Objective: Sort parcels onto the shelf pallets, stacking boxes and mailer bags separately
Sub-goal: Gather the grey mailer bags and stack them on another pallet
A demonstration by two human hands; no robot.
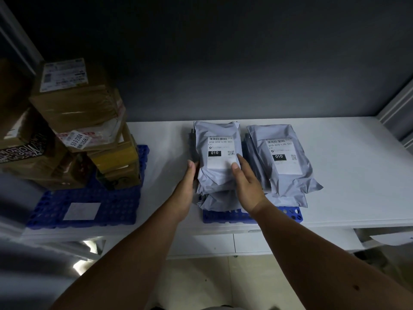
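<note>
Two stacks of grey mailer bags lie on a blue pallet point(225, 214) in the middle of the white shelf. The top bag of the left stack point(218, 151) carries a white label marked 010. My left hand point(186, 186) presses flat against that stack's left side. My right hand point(244, 179) rests on its right side, thumb on the label. The right stack point(283, 162) lies untouched beside it. Brown cardboard boxes point(78, 113) are piled on a second blue pallet point(85, 209) at the left.
The white shelf point(357, 175) extends to the right of the bags. A dark wall runs behind. A grey upright point(400, 113) stands at the right end. A white paper patch point(81, 211) lies on the left pallet's front. Tiled floor shows below.
</note>
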